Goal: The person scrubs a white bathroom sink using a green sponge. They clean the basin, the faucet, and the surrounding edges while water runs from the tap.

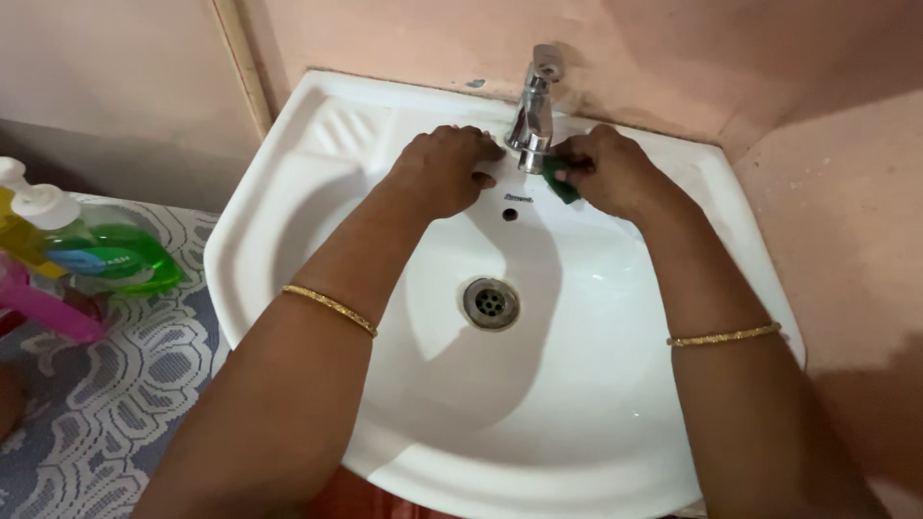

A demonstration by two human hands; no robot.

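A white wash basin is fixed to a pink wall, with a chrome tap at its back rim. My left hand rests flat on the rim just left of the tap's base, fingers spread, holding nothing. My right hand grips a small green scrub pad and presses it against the right side of the tap's base. A thin gold bangle sits on each wrist. The metal drain lies in the middle of the bowl, and a small overflow hole shows below the tap.
At the left, a pump bottle of green liquid and a pink bottle stand on a surface with a grey and white lace-patterned cloth. Pink walls close in behind and to the right of the basin.
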